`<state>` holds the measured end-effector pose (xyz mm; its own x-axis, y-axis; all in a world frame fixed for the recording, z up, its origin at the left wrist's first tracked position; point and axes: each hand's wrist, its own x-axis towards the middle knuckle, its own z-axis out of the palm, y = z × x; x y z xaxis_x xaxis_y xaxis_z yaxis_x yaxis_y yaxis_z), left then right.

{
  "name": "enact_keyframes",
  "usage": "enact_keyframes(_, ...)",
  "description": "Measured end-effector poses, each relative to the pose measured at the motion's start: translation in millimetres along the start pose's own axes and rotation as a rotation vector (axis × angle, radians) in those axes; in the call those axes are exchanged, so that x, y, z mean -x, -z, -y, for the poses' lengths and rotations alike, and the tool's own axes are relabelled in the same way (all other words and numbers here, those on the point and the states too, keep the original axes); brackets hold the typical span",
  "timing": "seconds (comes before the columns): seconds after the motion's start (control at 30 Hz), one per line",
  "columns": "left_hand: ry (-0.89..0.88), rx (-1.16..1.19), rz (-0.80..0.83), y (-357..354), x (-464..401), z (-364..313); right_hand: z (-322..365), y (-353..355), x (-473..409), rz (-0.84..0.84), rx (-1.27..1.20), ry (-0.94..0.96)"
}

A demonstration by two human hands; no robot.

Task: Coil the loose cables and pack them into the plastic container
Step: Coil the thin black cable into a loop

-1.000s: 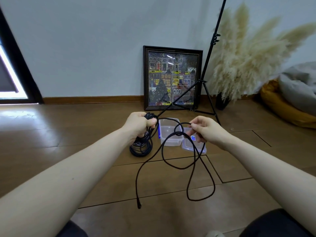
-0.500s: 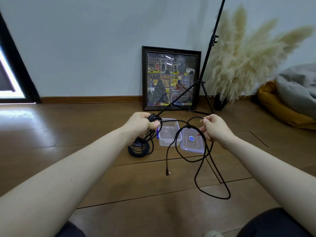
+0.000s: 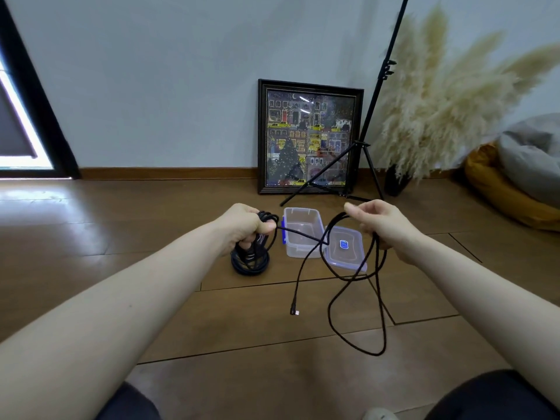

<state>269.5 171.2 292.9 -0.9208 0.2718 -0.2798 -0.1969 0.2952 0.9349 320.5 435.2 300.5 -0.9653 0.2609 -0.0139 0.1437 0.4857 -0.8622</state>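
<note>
Above the wooden floor (image 3: 151,237), the left hand (image 3: 242,227) has its fingers (image 3: 266,227) curled tight around several gathered turns of a black cable (image 3: 354,277), the thumb pressed over the strand that leaves the fist to the right. Below that fist hangs a coil (image 3: 250,260) of dark cable; whether it touches the floor cannot be told. To the right, the right hand (image 3: 380,225) pinches the same cable between thumb and forefinger near its top, the other fingers loosely curled with strands passing under them. From this hand long loops hang down toward the near floor, and one free end with an angled plug (image 3: 294,312) dangles between the two forearms. Beyond the hands, on the floor, stands the open clear plastic container (image 3: 303,234) with blue clips, and its lid (image 3: 345,247) lies just to its right, touching it. Farther off, a framed picture (image 3: 309,140) leans against the wall, with a tripod stand (image 3: 360,153) and pampas grass (image 3: 448,110) to the right.
</note>
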Motion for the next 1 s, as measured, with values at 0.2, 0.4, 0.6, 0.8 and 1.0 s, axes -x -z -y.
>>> enact_keyframes(0.2,-0.032,0.046,-0.037,1,-4,1,-6,-1,-2,-0.051,0.100,0.046)
enact_keyframes(0.4,-0.036,0.079,-0.102,-2,-8,1,-7,-2,-5,-0.088,0.129,0.036)
enact_keyframes(0.6,-0.024,0.184,-0.280,10,-11,3,-16,4,-8,-0.033,0.124,-0.078)
enact_keyframes(0.8,-0.057,0.143,-0.161,3,-6,1,-20,2,-12,-0.003,0.222,-0.103)
enact_keyframes(1.0,-0.106,0.100,0.006,-16,0,-4,-16,-7,-9,0.046,0.288,-0.004)
